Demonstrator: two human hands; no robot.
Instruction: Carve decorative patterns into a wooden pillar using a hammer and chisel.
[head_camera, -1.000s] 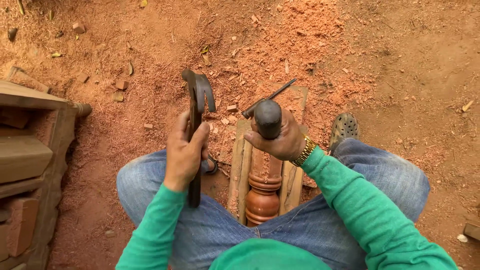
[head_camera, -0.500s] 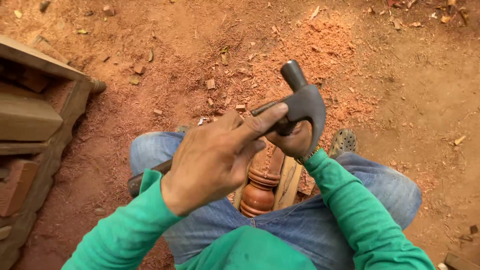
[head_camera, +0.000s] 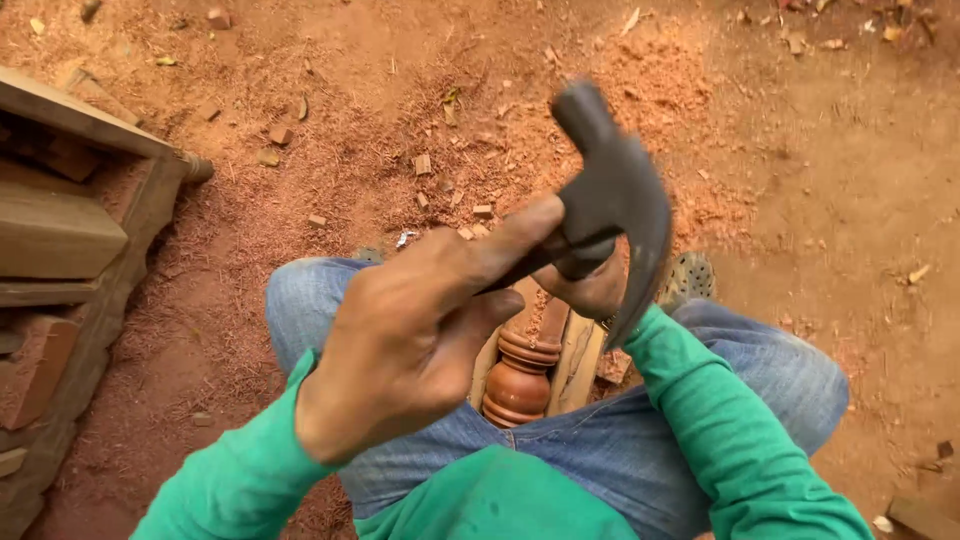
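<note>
View from above a seated person in a green long-sleeved top and blue jeans, looking down at their lap and the red, sawdust-covered ground.

The left hand (head_camera: 410, 340) is raised close to the camera, fingers wrapped tight around the handle of a dark metal claw hammer (head_camera: 610, 195). The index finger lies stretched along the handle toward the head. The hammer head sits up and to the right of the fist, slightly blurred, with its curved claw sweeping down toward the right forearm.

The right hand (head_camera: 590, 290) is mostly hidden behind the hammer head. It sits lower, over the knees, and its grasp cannot be made out.

Between the knees stands a turned wooden post (head_camera: 520, 370), reddish brown with rounded rings, just below the right hand. Pale wooden slats (head_camera: 578, 355) lie just beside it on the right.

At the left edge is a stack of rough wooden planks (head_camera: 60, 235). Wood chips (head_camera: 420, 165) lie scattered across the dirt beyond the knees. A perforated shoe (head_camera: 690, 275) shows past the right knee.
</note>
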